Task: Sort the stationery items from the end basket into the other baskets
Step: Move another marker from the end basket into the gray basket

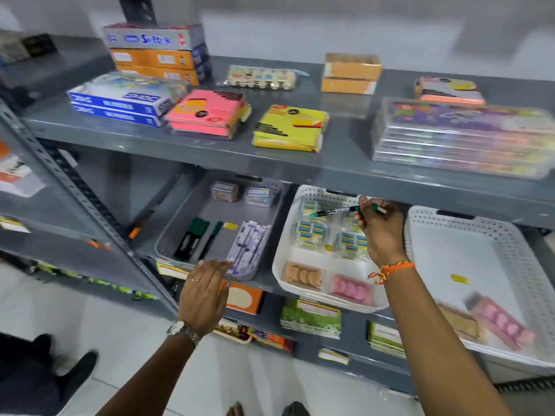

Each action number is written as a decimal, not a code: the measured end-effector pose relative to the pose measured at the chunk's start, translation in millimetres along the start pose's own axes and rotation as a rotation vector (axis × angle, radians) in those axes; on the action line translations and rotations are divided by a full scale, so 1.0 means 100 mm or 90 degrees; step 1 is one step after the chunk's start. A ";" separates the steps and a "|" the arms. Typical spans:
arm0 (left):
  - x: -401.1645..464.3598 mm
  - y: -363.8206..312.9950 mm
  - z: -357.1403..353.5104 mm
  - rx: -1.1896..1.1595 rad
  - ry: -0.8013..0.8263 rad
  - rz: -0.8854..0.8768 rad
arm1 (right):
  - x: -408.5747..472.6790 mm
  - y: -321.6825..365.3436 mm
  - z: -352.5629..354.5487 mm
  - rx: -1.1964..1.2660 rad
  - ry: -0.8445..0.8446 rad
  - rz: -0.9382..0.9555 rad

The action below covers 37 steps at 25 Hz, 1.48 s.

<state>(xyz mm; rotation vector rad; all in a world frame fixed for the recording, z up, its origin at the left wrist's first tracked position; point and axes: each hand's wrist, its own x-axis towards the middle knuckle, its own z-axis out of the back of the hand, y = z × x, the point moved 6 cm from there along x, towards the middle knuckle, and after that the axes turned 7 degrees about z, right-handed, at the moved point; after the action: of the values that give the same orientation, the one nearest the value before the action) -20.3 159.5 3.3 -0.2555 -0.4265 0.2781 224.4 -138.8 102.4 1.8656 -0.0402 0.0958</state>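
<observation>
Three baskets stand side by side on the middle shelf. My right hand (380, 228) holds a green marker (336, 211) level above the middle white basket (283, 244), which contains small blue-and-yellow packets, a brown eraser pack and a pink eraser pack. The grey basket (180, 223) on the left holds green markers (195, 237), a pack of pens (247, 246) and two small packets. My left hand (205, 291) hovers flat, fingers apart, at that basket's front rim. The white basket (510, 256) on the right holds a pink pack (500, 322) and a brown pack.
The upper grey shelf (210, 145) carries boxes, pink and yellow sticky-note packs and a stack of clear cases. Its front edge overhangs the backs of the baskets. A slotted upright (78, 187) runs at the left. More packs lie on the lower shelf.
</observation>
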 end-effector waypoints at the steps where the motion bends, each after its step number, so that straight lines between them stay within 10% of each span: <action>1: -0.01 0.09 0.05 -0.007 0.000 0.007 | 0.00 -0.03 -0.15 -0.017 0.007 0.018; 17: -0.05 0.76 0.19 -0.163 -0.005 0.086 | -0.32 -1.82 -2.95 -0.400 0.342 -0.090; 25: -0.07 0.78 0.14 -0.169 -0.019 0.071 | -0.31 -1.91 -3.21 -0.656 0.505 0.044; 37: -0.05 0.74 0.12 -0.145 -0.040 0.114 | -0.20 -1.66 -2.99 -0.578 0.449 0.073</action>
<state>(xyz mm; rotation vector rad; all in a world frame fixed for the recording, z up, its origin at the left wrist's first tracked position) -45.7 229.0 -10.8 -0.5101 -0.4983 0.4147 203.7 194.8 29.1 0.8497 0.2587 0.6894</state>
